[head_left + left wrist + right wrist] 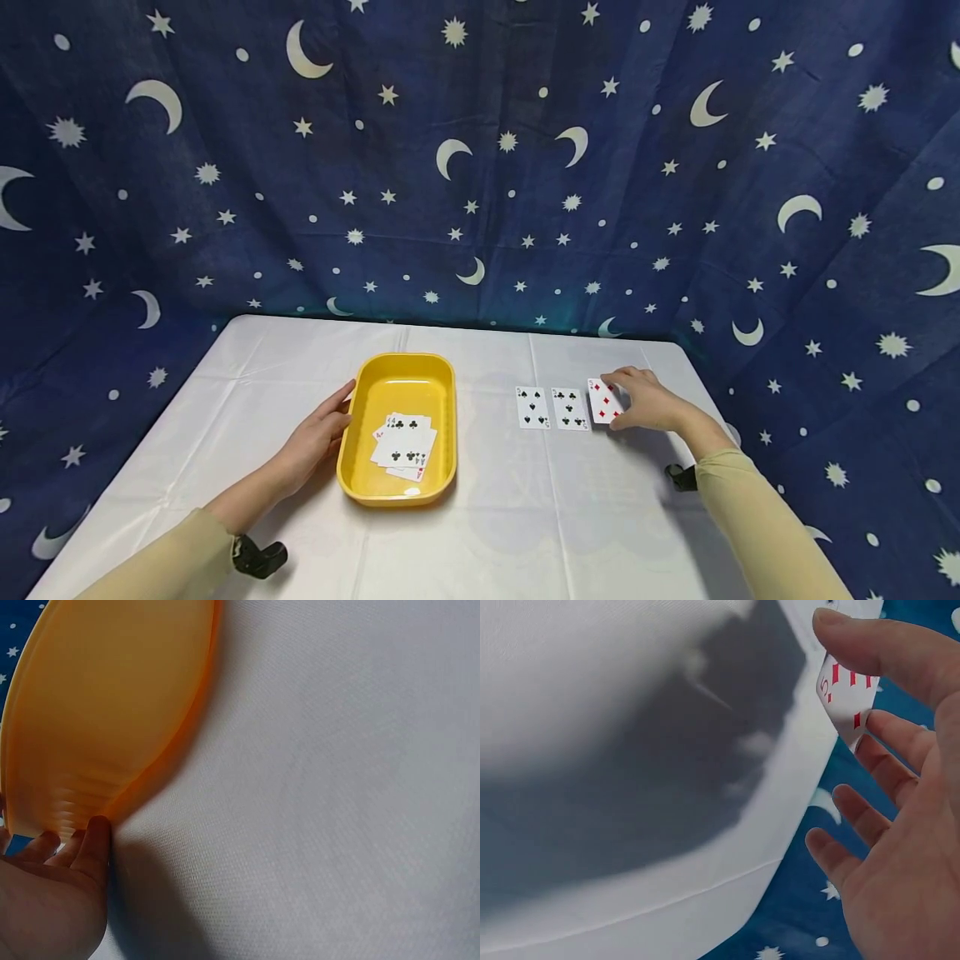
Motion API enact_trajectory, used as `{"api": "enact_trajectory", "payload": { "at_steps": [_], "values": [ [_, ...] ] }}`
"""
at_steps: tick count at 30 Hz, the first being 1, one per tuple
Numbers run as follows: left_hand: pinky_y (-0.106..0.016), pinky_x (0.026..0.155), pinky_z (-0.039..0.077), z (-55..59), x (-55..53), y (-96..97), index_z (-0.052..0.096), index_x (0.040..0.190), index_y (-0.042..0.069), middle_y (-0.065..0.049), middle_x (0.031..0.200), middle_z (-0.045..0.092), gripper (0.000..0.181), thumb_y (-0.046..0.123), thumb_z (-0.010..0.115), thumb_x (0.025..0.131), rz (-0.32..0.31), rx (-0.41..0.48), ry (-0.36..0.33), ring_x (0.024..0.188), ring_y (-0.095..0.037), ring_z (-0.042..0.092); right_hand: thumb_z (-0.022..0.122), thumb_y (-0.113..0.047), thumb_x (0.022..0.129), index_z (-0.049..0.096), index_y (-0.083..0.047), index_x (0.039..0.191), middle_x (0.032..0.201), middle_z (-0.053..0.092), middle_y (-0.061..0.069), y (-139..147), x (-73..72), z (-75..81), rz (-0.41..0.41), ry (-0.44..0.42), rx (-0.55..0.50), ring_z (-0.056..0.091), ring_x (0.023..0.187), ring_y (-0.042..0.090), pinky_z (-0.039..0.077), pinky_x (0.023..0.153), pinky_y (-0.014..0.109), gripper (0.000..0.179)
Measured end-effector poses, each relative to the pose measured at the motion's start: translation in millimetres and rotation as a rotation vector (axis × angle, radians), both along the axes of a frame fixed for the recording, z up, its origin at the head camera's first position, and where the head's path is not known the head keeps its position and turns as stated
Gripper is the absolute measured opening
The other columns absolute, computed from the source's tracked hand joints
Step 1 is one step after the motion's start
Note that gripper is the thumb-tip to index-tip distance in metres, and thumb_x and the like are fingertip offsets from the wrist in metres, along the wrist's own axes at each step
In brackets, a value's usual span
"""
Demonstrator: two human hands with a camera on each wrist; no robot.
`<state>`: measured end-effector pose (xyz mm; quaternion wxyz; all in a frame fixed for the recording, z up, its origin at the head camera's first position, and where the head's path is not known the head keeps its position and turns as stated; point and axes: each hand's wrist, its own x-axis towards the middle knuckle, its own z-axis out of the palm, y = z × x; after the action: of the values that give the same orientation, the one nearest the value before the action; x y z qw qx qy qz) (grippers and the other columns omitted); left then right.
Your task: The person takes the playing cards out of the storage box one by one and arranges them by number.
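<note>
On the white table, my right hand (643,402) pinches the five of diamonds (602,401) by its edges, with the thumb on one side and the fingertips on the other. Beside it, in a row to the left, lie a five of clubs (570,409) and a five of spades (532,407), both face up. My left hand (317,437) rests its fingers against the outer left wall of a yellow tray (443,392). Those fingers look fairly straight along the tray's wall (112,697) in the left wrist view. Inside the tray is a loose pile of cards, a four of clubs (405,443) on top.
A white cloth covers the table (480,542), whose far edge meets a dark blue curtain (480,275) with moons and stars. Black wrist devices (258,557) are worn on both forearms. The table's right edge runs close by my right hand.
</note>
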<state>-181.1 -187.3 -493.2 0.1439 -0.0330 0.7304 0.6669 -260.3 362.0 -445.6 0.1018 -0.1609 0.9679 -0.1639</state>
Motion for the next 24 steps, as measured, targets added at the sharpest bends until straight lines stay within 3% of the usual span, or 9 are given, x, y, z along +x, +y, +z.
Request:
{"api": "enact_trajectory", "payload": {
  "at_steps": [6, 11, 24],
  "values": [
    [-0.049, 0.118, 0.032, -1.1, -1.0, -0.9, 0.015, 0.166, 0.026, -0.019, 0.167, 0.021, 0.065, 0.018, 0.041, 0.107, -0.002, 0.005, 0.002, 0.147, -0.036, 0.036, 0.090, -0.024, 0.071, 0.050, -0.003, 0.149, 0.152, 0.038, 0.025, 6, -3.8, -11.8, -0.049, -0.078, 0.012, 0.030, 0.136, 0.047, 0.031, 0.109, 0.070, 0.091],
    [-0.047, 0.117, 0.033, -0.8, -0.9, -1.1, 0.016, 0.166, 0.025, -0.019, 0.167, 0.021, 0.065, 0.018, 0.041, 0.106, 0.000, 0.013, 0.003, 0.147, -0.035, 0.036, 0.091, -0.022, 0.069, 0.052, -0.003, 0.148, 0.150, 0.041, 0.023, 8, -5.0, -18.7, -0.043, -0.080, 0.005, 0.033, 0.133, 0.046, 0.033, 0.108, 0.069, 0.090],
    [-0.046, 0.117, 0.032, -2.2, -1.5, -1.3, 0.016, 0.166, 0.026, -0.017, 0.169, 0.018, 0.064, 0.020, 0.042, 0.107, 0.001, 0.011, 0.003, 0.149, -0.034, 0.034, 0.091, -0.018, 0.068, 0.051, -0.003, 0.148, 0.149, 0.042, 0.023, 3, -5.3, -21.1, -0.044, -0.113, 0.004, 0.033, 0.134, 0.047, 0.034, 0.107, 0.069, 0.090]
  ]
}}
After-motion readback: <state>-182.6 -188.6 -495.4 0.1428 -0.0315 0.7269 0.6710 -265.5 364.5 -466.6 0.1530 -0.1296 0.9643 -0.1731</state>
